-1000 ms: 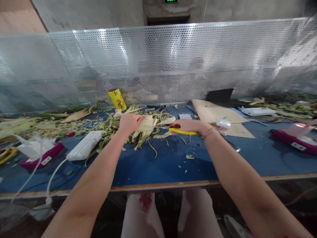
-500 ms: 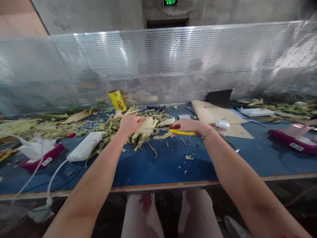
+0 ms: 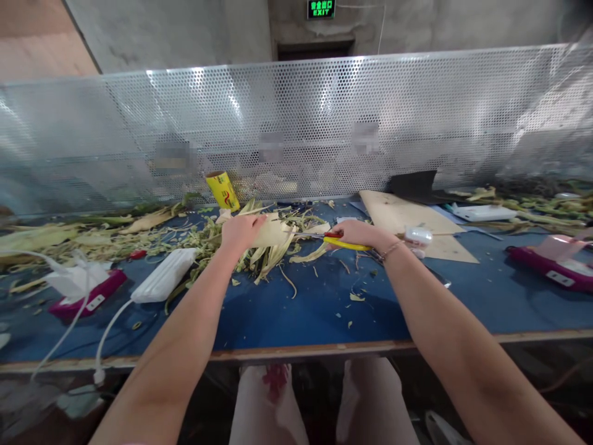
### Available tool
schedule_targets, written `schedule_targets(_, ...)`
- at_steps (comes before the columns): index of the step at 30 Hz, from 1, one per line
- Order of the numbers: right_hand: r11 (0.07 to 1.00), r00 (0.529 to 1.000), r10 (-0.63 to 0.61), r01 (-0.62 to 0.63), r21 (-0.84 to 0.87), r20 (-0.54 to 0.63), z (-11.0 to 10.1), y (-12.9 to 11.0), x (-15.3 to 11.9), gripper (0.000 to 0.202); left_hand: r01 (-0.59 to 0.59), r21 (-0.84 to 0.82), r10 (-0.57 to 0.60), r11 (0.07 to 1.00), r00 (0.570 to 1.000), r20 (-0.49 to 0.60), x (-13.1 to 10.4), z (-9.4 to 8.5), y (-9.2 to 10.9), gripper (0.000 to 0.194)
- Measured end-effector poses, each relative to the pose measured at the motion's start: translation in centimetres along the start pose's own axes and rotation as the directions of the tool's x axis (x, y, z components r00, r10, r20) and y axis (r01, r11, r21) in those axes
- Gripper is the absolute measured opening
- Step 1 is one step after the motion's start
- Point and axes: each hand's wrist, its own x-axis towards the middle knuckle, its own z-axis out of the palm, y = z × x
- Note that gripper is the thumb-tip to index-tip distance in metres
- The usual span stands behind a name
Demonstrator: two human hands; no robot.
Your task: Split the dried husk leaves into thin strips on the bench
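Observation:
My left hand (image 3: 241,232) is closed on a pale, flat piece of leaf (image 3: 272,232), held above a heap of dry greenish plant scraps (image 3: 210,242). My right hand (image 3: 360,231) grips scissors with red and yellow handles (image 3: 351,243). Their blades point left, with the tips at the leaf's right edge. How far apart the blades stand is too small to make out. A loose leaf strip (image 3: 309,254) lies just below the blades.
A yellow tube (image 3: 223,190) leans near the perforated metal screen (image 3: 296,117). On the left are a white power block (image 3: 164,275) and a purple-based box (image 3: 89,295). To the right lie brown card (image 3: 407,216), a small clear container (image 3: 417,235) and another purple-based box (image 3: 551,267).
The scissors have drawn back to the right, from across the leaf to its edge. A leaf strip now lies under the blades. The view has tilted up slightly.

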Motion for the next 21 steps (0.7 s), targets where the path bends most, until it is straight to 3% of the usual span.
schedule_targets(6,0.969,0.97,0.231,-0.237,-0.073,-0.08,1.3,0.6,1.4,0.05,0.155,-0.093,-0.161,0.984,0.985,-0.059,0.2,-0.2,-0.4,0.049)
schedule_targets(9,0.959,0.963,0.254,-0.263,-0.102,-0.089,1.9,0.1,1.3,0.045,0.171,-0.214,-0.201,0.962,0.972,-0.125,0.3,-0.5,-0.4,0.034)
schedule_targets(11,0.962,0.967,0.242,-0.249,-0.108,-0.078,2.3,-0.6,1.1,0.037,0.177,-0.378,-0.246,0.909,0.959,-0.143,0.4,-0.9,-0.4,0.024)
schedule_targets(13,0.977,0.973,0.192,-0.202,-0.067,-0.128,2.6,-1.5,1.1,0.031,0.148,-0.603,-0.276,0.784,0.953,-0.125,0.5,-1.4,-0.1,0.019)
schedule_targets(14,0.984,0.957,0.171,-0.179,-0.013,-0.233,2.7,-2.0,1.2,0.03,0.121,-0.724,-0.281,0.679,0.954,-0.104,0.6,-1.7,0.2,0.019)
schedule_targets(15,0.984,0.922,0.179,-0.165,0.069,-0.343,2.8,-2.5,1.4,0.027,0.091,-0.833,-0.282,0.545,0.956,-0.08,0.5,-2.0,0.6,0.018)
schedule_targets(17,0.961,0.838,0.138,0.016,0.277,-0.527,3.1,-3.7,1.9,0.026,0.057,-0.967,-0.278,0.25,0.961,-0.015,0.3,-2.2,1.6,0.018)
schedule_targets(19,0.819,0.81,0.131,0.236,0.523,-0.572,3.5,-5.0,2.4,0.032,0.082,-0.995,-0.275,0.062,0.959,0.062,-0.3,-1.9,3.0,0.017)
schedule_targets(20,0.706,0.803,0.156,0.318,0.634,-0.576,3.8,-5.5,2.7,0.036,0.086,-0.996,-0.266,0.031,0.961,0.075,-0.6,-1.5,3.8,0.015)
schedule_targets(21,0.586,0.824,0.165,0.36,0.726,-0.542,4.1,-6.1,2.9,0.039,0.093,-0.995,-0.265,0.035,0.961,0.08,-1.0,-1.1,4.5,0.013)
